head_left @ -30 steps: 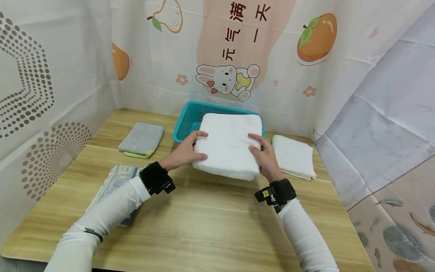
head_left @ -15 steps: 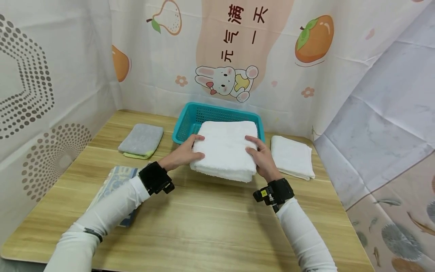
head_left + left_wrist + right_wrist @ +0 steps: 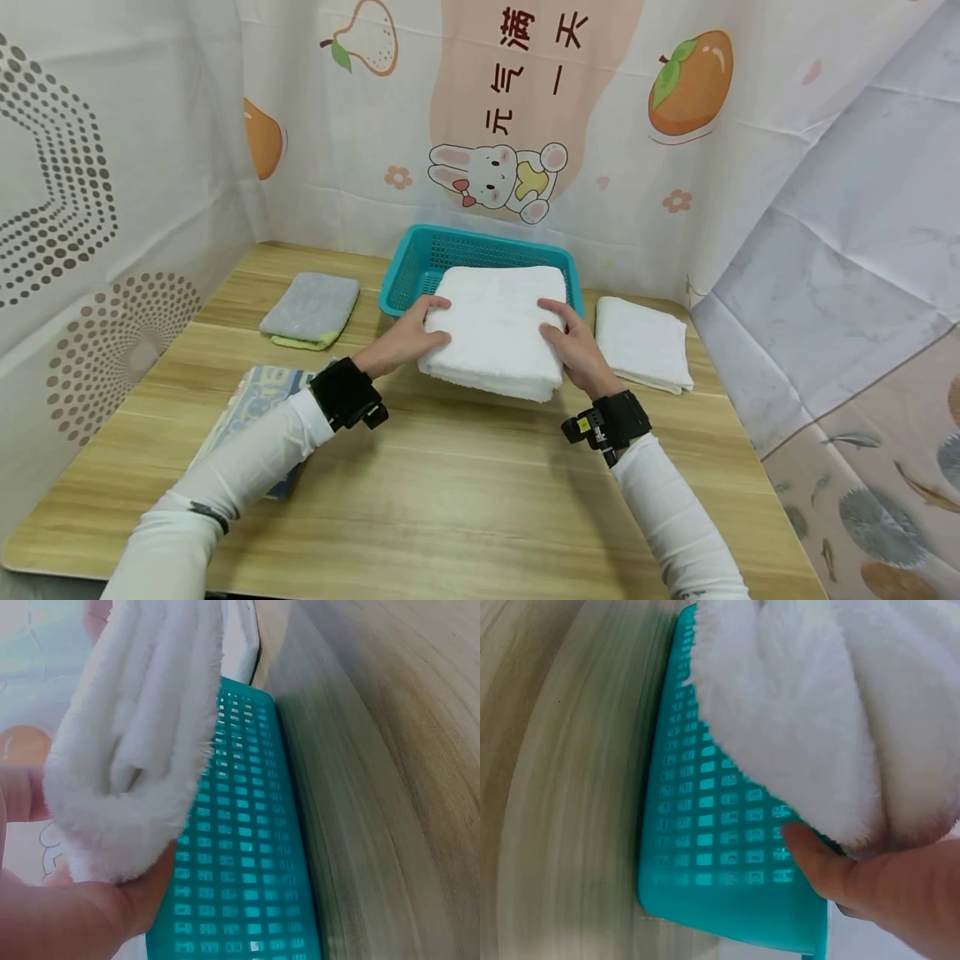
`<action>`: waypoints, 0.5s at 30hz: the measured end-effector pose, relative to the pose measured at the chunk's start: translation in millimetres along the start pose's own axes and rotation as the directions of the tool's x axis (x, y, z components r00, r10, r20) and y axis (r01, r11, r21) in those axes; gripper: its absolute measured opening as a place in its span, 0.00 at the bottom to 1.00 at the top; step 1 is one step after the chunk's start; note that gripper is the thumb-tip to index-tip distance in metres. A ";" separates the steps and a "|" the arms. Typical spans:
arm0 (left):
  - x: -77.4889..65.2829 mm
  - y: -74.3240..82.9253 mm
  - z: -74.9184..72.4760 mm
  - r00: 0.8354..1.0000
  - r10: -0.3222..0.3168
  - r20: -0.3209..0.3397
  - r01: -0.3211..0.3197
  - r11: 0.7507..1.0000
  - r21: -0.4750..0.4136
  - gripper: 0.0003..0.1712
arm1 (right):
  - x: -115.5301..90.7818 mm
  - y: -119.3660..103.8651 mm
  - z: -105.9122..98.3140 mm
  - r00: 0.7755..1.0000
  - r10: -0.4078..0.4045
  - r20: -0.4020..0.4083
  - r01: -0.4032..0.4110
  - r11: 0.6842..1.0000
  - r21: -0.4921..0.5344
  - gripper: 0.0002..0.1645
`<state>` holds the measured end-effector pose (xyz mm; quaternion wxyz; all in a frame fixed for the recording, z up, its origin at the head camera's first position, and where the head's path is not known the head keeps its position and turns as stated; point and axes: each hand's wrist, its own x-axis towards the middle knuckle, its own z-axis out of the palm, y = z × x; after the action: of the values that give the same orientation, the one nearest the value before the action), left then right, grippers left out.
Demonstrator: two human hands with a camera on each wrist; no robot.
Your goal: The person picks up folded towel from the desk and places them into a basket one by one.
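Note:
A thick folded white towel (image 3: 495,325) is held level over the front of a teal plastic basket (image 3: 411,271). My left hand (image 3: 411,333) grips its left side, thumb on top and other fingers reaching beneath. On the opposite side my right hand (image 3: 576,343) grips it in a like way. The left wrist view shows the fluffy folded layers of the towel (image 3: 135,727) edge-on, with the basket's perforated wall (image 3: 236,862) behind. From the right wrist, a finger (image 3: 817,862) shows under the towel (image 3: 795,720). The front of the basket is hidden by the towel in the head view.
A grey folded cloth with a lime-green underside (image 3: 313,307) lies left of the basket. Nearer, a blue patterned towel (image 3: 262,396) is partly covered by my left arm. Another folded white towel (image 3: 643,343) lies at the right. A printed curtain (image 3: 337,150) hangs behind the wooden table (image 3: 450,500).
The white towel has come slightly toward me and to the left, and more of the basket's inside shows behind it. Both hands keep their grip. Over the last half second it barely moves.

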<state>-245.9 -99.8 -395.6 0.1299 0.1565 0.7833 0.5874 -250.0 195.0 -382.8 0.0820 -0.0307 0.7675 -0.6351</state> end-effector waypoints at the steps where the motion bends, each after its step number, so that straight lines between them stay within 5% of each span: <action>1: -0.1 -0.1 0.0 1.000 0.000 0.002 0.000 1.000 -0.007 0.31 | -0.3 0.0 0.2 1.000 0.004 -0.001 -0.004 1.000 0.004 0.28; 15: -1.3 0.4 1.2 0.999 -0.023 -0.030 0.023 1.000 -0.009 0.32 | -2.4 1.8 1.6 0.999 0.030 -0.027 -0.029 0.999 0.030 0.27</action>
<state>-244.2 -99.2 -395.6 0.1256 0.1380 0.7843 0.5917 -247.2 194.2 -384.7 0.0810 -0.0094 0.7594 -0.6455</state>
